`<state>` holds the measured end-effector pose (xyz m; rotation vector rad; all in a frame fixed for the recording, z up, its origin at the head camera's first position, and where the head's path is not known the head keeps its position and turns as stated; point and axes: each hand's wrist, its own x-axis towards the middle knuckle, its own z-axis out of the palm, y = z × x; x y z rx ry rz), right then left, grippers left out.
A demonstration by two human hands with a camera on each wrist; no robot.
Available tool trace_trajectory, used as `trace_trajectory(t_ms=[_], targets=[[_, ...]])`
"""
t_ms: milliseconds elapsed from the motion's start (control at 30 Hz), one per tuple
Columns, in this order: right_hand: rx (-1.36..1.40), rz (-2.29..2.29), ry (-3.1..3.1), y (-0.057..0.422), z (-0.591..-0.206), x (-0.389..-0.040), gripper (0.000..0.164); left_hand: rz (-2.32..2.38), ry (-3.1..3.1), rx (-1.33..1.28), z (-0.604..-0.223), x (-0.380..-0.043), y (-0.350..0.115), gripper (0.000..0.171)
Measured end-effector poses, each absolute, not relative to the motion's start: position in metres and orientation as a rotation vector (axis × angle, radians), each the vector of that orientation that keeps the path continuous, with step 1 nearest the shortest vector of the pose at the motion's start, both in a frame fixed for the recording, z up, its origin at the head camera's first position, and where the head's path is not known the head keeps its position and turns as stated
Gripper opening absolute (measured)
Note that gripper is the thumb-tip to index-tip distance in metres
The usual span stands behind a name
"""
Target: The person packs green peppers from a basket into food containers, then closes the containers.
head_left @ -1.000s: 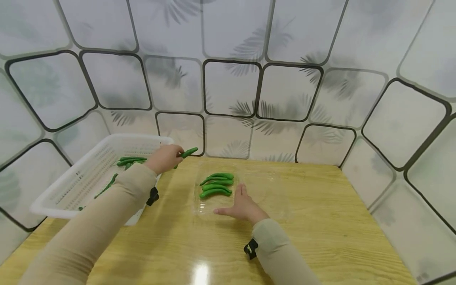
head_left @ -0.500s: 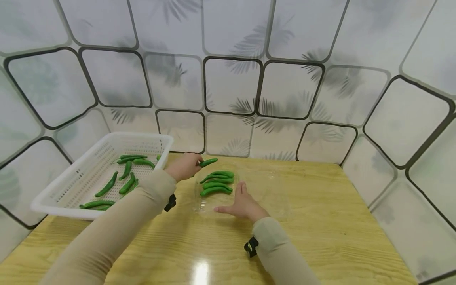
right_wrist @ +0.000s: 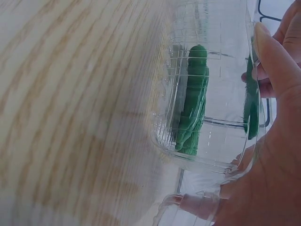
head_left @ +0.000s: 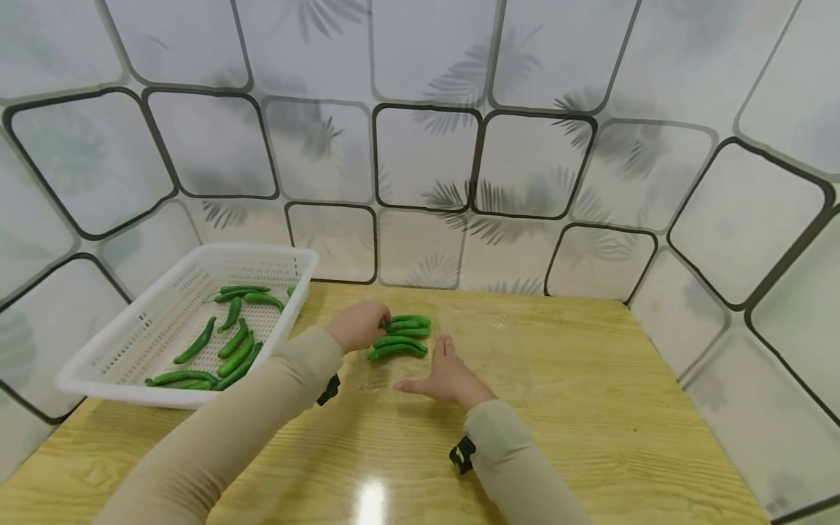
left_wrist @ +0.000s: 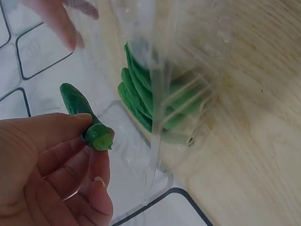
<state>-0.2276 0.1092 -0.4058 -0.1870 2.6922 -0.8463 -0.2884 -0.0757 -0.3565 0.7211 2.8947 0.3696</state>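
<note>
My left hand (head_left: 357,326) is over the back left of a clear plastic container (head_left: 387,380). Its thumb and fingers pinch a green chili pepper (left_wrist: 75,101), which points away from the palm in the left wrist view. Several green peppers (head_left: 397,350) lie side by side in the container's left half. My right hand (head_left: 449,380) rests at the container, near its middle fold. There the thumb points left and the fingers stretch forward, spread apart. In the right wrist view, the right thumb (right_wrist: 270,54) lies along the clear plastic edge.
A white perforated basket (head_left: 252,252) stands on the left side of the wooden table (head_left: 604,408), with several loose green peppers (head_left: 197,343) in it. The clear lid half (head_left: 488,350) lies to the right. A patterned wall covering (head_left: 426,160) encloses the back and sides.
My left hand has moved right from the basket's edge to the container, carrying the pepper and lowering it beside the others. The right hand has stayed in place.
</note>
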Motion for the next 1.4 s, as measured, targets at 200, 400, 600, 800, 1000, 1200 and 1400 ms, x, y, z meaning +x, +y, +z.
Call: trace_trajectory(t_ms=[200,400,600,800,1000,1200,1400], targets=[[-0.205,-0.845,2.691,0.109,-0.407,-0.228,0.119,0.295,2.897,0.758,-0.367,-0.286,-0.066,0.018],[-0.217,-0.844,2.694,0.110,-0.407,-0.227,0.118,0.230,2.879,0.769,-0.380,-0.286,-0.059,0.013],[-0.212,-0.849,2.684,0.110,-0.407,-0.227,0.118,0.184,2.872,0.763,-0.386,-0.283,-0.055,0.003],[-0.212,-0.855,2.685,0.110,-0.408,-0.227,0.120,0.137,2.915,0.775,-0.392,-0.280,-0.054,0.004],[-0.217,-0.851,2.698,0.109,-0.407,-0.228,0.122,0.032,2.967,0.810,-0.396,-0.279,-0.052,0.006],[-0.223,-0.825,2.704,0.109,-0.407,-0.228,0.121,-0.058,2.979,0.773,-0.400,-0.280,-0.049,0.004],[-0.222,-0.811,2.713,0.110,-0.406,-0.228,0.121,-0.082,2.983,0.764,-0.408,-0.282,-0.047,0.005]])
